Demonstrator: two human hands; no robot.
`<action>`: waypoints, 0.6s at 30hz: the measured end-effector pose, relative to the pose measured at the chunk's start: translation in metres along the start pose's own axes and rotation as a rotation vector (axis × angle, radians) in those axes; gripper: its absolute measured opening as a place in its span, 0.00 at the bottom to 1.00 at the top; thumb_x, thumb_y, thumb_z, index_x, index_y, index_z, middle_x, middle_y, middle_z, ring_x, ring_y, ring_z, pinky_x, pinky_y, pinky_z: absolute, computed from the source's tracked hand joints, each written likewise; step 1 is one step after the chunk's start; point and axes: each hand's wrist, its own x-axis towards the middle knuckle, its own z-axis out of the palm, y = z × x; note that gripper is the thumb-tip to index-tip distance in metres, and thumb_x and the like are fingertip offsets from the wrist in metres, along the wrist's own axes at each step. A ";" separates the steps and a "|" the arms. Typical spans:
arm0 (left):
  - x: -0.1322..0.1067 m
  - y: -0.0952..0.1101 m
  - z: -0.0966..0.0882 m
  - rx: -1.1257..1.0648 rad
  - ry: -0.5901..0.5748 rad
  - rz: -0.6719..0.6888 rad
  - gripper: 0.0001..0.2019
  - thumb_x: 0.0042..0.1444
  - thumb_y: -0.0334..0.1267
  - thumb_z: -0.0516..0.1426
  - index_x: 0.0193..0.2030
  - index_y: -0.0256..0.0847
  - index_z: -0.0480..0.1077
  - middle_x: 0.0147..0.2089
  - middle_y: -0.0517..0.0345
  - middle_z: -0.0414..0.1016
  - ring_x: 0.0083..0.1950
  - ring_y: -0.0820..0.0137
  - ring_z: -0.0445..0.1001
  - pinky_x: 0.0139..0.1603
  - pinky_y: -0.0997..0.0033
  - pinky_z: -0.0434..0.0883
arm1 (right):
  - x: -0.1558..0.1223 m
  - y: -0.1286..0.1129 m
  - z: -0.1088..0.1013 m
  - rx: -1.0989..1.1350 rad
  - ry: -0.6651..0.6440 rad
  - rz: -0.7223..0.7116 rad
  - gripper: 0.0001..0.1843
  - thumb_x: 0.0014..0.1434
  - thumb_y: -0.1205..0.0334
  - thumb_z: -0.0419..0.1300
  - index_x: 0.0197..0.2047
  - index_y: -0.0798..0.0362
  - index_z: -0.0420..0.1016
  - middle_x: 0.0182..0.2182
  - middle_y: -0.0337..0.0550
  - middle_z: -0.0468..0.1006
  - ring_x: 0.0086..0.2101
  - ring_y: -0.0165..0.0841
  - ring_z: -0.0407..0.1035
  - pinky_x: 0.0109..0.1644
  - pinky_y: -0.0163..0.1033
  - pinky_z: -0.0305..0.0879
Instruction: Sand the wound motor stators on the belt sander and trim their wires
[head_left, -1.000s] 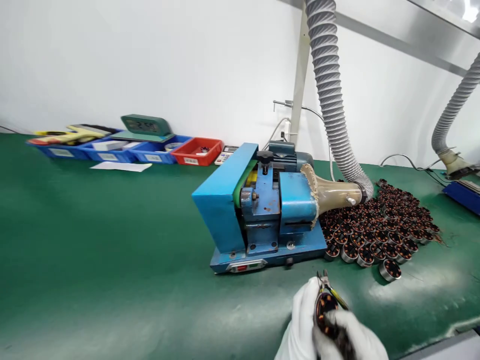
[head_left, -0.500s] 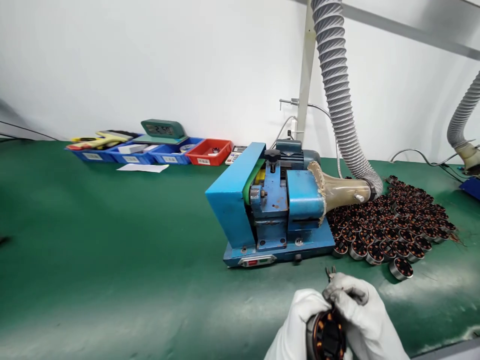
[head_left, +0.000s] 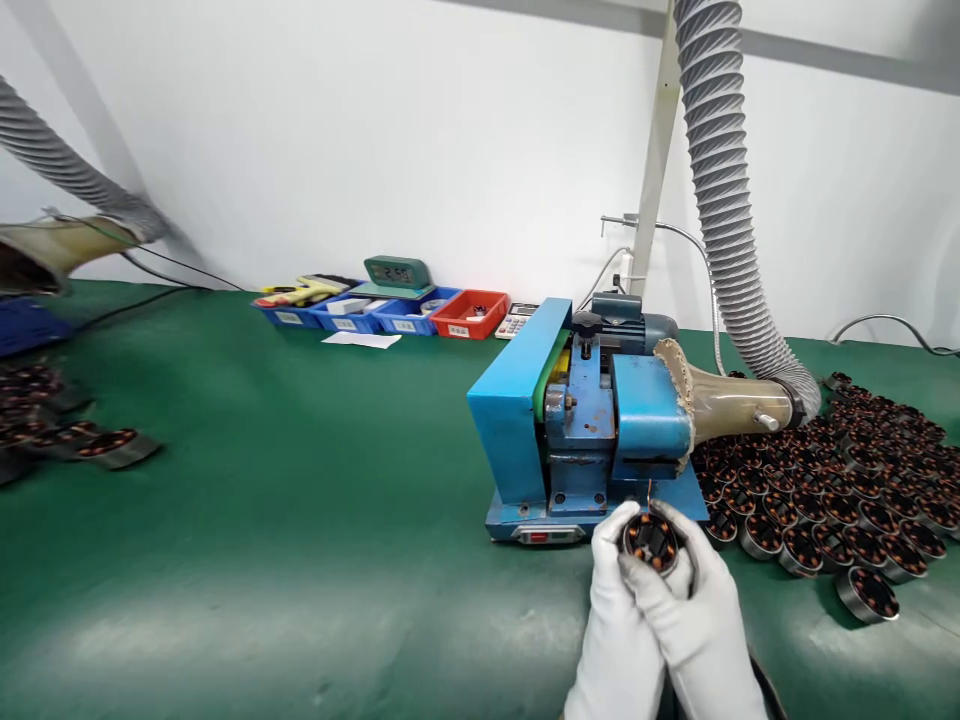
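Observation:
Both of my hands wear white gloves and meet low in the view. My left hand (head_left: 615,610) and my right hand (head_left: 694,625) are both closed round one round motor stator (head_left: 649,541) with copper windings, held up just in front of the blue benchtop machine (head_left: 581,425). A thin copper wire end sticks up from the stator. The cutters seen before are hidden.
A grey ribbed hose (head_left: 731,220) runs into the machine's funnel (head_left: 724,403). Several stators (head_left: 832,480) lie piled at the right and more stators (head_left: 45,430) at the far left. Blue and red bins (head_left: 390,312) and a clock (head_left: 397,271) stand by the wall on the green mat (head_left: 262,520).
The view has swung left and the machine now sits further right. My hands have lifted the stator higher, close to the machine's front. The cutter tips no longer show.

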 end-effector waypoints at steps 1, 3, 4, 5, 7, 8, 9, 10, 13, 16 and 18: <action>0.006 0.000 0.001 -0.075 -0.017 -0.045 0.21 0.54 0.45 0.55 0.52 0.44 0.57 0.50 0.47 0.71 0.45 0.63 0.77 0.49 0.60 0.74 | 0.007 -0.003 0.003 -0.046 -0.001 -0.012 0.25 0.40 0.58 0.71 0.44 0.53 0.78 0.42 0.49 0.82 0.42 0.45 0.76 0.48 0.44 0.71; 0.017 -0.001 0.005 -0.186 -0.024 -0.105 0.20 0.54 0.46 0.56 0.51 0.44 0.57 0.54 0.46 0.68 0.49 0.63 0.76 0.52 0.59 0.73 | 0.020 -0.009 0.007 -0.064 -0.026 -0.052 0.23 0.45 0.56 0.68 0.45 0.54 0.76 0.42 0.50 0.82 0.43 0.43 0.76 0.47 0.44 0.72; 0.022 0.000 0.007 -0.207 -0.016 -0.111 0.21 0.52 0.45 0.57 0.51 0.44 0.58 0.55 0.47 0.67 0.50 0.63 0.75 0.54 0.58 0.72 | 0.026 -0.011 0.008 -0.062 -0.033 -0.078 0.22 0.47 0.56 0.67 0.45 0.54 0.76 0.42 0.49 0.82 0.43 0.43 0.76 0.47 0.43 0.72; 0.026 0.000 0.009 -0.202 -0.010 -0.104 0.22 0.51 0.45 0.58 0.50 0.44 0.58 0.55 0.47 0.67 0.51 0.62 0.74 0.54 0.58 0.71 | 0.031 -0.012 0.009 -0.066 -0.033 -0.101 0.21 0.48 0.56 0.66 0.45 0.54 0.76 0.42 0.49 0.82 0.43 0.42 0.76 0.47 0.43 0.72; 0.032 0.000 0.013 -0.186 0.007 -0.094 0.20 0.52 0.45 0.57 0.49 0.43 0.59 0.53 0.47 0.67 0.51 0.62 0.74 0.54 0.58 0.71 | 0.039 -0.010 0.009 -0.094 -0.026 -0.128 0.19 0.48 0.56 0.66 0.43 0.54 0.76 0.42 0.49 0.81 0.42 0.42 0.76 0.48 0.44 0.71; 0.034 0.000 0.014 -0.187 0.008 -0.098 0.19 0.53 0.45 0.56 0.49 0.43 0.59 0.52 0.47 0.68 0.50 0.62 0.74 0.53 0.57 0.72 | 0.041 -0.009 0.008 -0.106 -0.027 -0.131 0.18 0.48 0.56 0.67 0.43 0.53 0.76 0.41 0.49 0.81 0.42 0.42 0.75 0.48 0.45 0.71; 0.035 0.000 0.015 -0.187 0.001 -0.101 0.18 0.53 0.45 0.55 0.49 0.43 0.58 0.51 0.47 0.69 0.49 0.63 0.75 0.52 0.57 0.72 | 0.044 -0.006 0.008 -0.110 -0.031 -0.127 0.18 0.48 0.55 0.67 0.42 0.53 0.76 0.41 0.49 0.81 0.42 0.42 0.75 0.48 0.45 0.70; 0.036 0.000 0.016 -0.179 -0.006 -0.097 0.18 0.53 0.43 0.55 0.49 0.43 0.58 0.51 0.47 0.69 0.49 0.63 0.75 0.52 0.57 0.72 | 0.045 -0.004 0.007 -0.105 -0.035 -0.118 0.18 0.48 0.55 0.67 0.42 0.53 0.76 0.41 0.49 0.81 0.42 0.43 0.75 0.49 0.46 0.70; 0.037 0.002 0.019 -0.175 -0.023 -0.105 0.19 0.51 0.38 0.58 0.48 0.44 0.59 0.50 0.48 0.71 0.48 0.63 0.76 0.51 0.60 0.73 | 0.047 -0.001 0.005 -0.083 -0.033 -0.081 0.20 0.48 0.54 0.67 0.43 0.53 0.75 0.41 0.49 0.81 0.42 0.43 0.75 0.50 0.47 0.69; 0.039 0.005 0.022 -0.253 -0.014 -0.145 0.16 0.52 0.40 0.57 0.47 0.45 0.59 0.48 0.49 0.73 0.43 0.64 0.78 0.45 0.61 0.75 | 0.047 -0.006 0.006 -0.095 -0.014 -0.064 0.20 0.47 0.54 0.67 0.43 0.54 0.76 0.41 0.50 0.81 0.42 0.43 0.75 0.49 0.47 0.69; 0.036 0.005 0.022 -0.253 0.005 -0.136 0.15 0.52 0.40 0.57 0.46 0.45 0.60 0.46 0.50 0.74 0.42 0.65 0.78 0.43 0.62 0.75 | 0.043 -0.009 0.004 -0.093 -0.003 -0.055 0.20 0.46 0.55 0.67 0.42 0.54 0.77 0.40 0.50 0.82 0.41 0.43 0.76 0.49 0.47 0.70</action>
